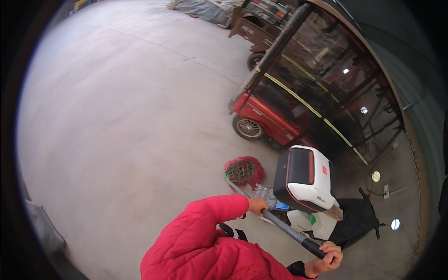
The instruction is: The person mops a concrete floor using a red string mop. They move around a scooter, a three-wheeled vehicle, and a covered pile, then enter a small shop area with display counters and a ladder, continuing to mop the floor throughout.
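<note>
1. Head view: a mop [285, 227] is held aslant, its grey handle running from lower right to a red-and-green mop head [242, 171] at upper left.
2. The handle is gripped partway along by the left hand [258, 206]; its dark end section is grasped by the right hand [328, 258].
3. The mop head appears to be rested on the pale floor [130, 140], though contact is not clearly shown.
4. Right of the mop head, a white-and-black box [308, 179] is carried on a dark scooter [355, 221].
5. Beyond, a red covered vehicle [275, 120] is seen.
</note>
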The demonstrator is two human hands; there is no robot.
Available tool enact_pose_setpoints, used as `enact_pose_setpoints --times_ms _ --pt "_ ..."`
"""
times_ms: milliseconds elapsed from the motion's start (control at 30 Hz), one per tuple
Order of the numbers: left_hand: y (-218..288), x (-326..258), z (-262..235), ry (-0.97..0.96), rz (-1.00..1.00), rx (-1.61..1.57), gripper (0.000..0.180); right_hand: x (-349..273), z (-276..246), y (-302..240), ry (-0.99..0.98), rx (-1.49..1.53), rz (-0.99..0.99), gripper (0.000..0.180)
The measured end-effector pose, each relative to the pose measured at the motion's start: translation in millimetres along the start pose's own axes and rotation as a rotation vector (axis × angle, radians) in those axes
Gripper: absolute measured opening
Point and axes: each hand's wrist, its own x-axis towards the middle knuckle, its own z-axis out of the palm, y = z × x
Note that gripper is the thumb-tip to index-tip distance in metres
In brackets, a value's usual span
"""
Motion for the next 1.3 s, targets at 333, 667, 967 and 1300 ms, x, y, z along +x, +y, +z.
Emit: enact_pose_setpoints --times_ms 333,667,967,1300 --pt "-54 -146 -57 0.590 -0.415 0.117 0.014 25 93 45 -0.302 0.487 -0.087 0.012" --pt "-65 -274 -115 0.944 -1.008 0.357 0.010 19 213 61 -0.643 1.036 0.288 0.015" --pt "48 -232 -89 0.911 -0.882 0.153 0.014 116 180 89 -0.877 1.745 0.082 0.026" --pt "-5 -195 -47 0.668 -1.003 -0.025 0.016 105 229 119 -0.685 1.722 0.359 0.027"
